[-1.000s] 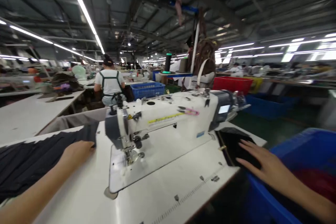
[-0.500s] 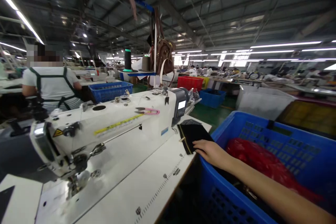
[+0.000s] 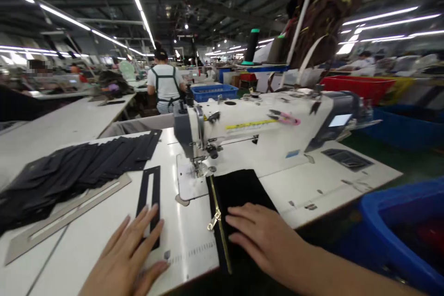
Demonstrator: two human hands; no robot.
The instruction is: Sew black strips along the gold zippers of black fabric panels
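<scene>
Black fabric with a gold zipper lies on the white machine table, its far edge close to the needle area of the white sewing machine. My right hand rests on this fabric with fingers spread, just right of the zipper pull. On the left, my left hand is spread over the near end of a black slotted frame piece, fingertips touching it. A beige slotted strip lies left of that hand.
Many black pieces are fanned out at the left. Pink-handled snips sit on the machine arm. A blue crate stands at the right. Beyond the machine, a person faces away.
The view has swung left. The black zippered fabric has moved from the machine's right end to near the needle, under my right hand. My left hand has come into view over the slotted piece.
</scene>
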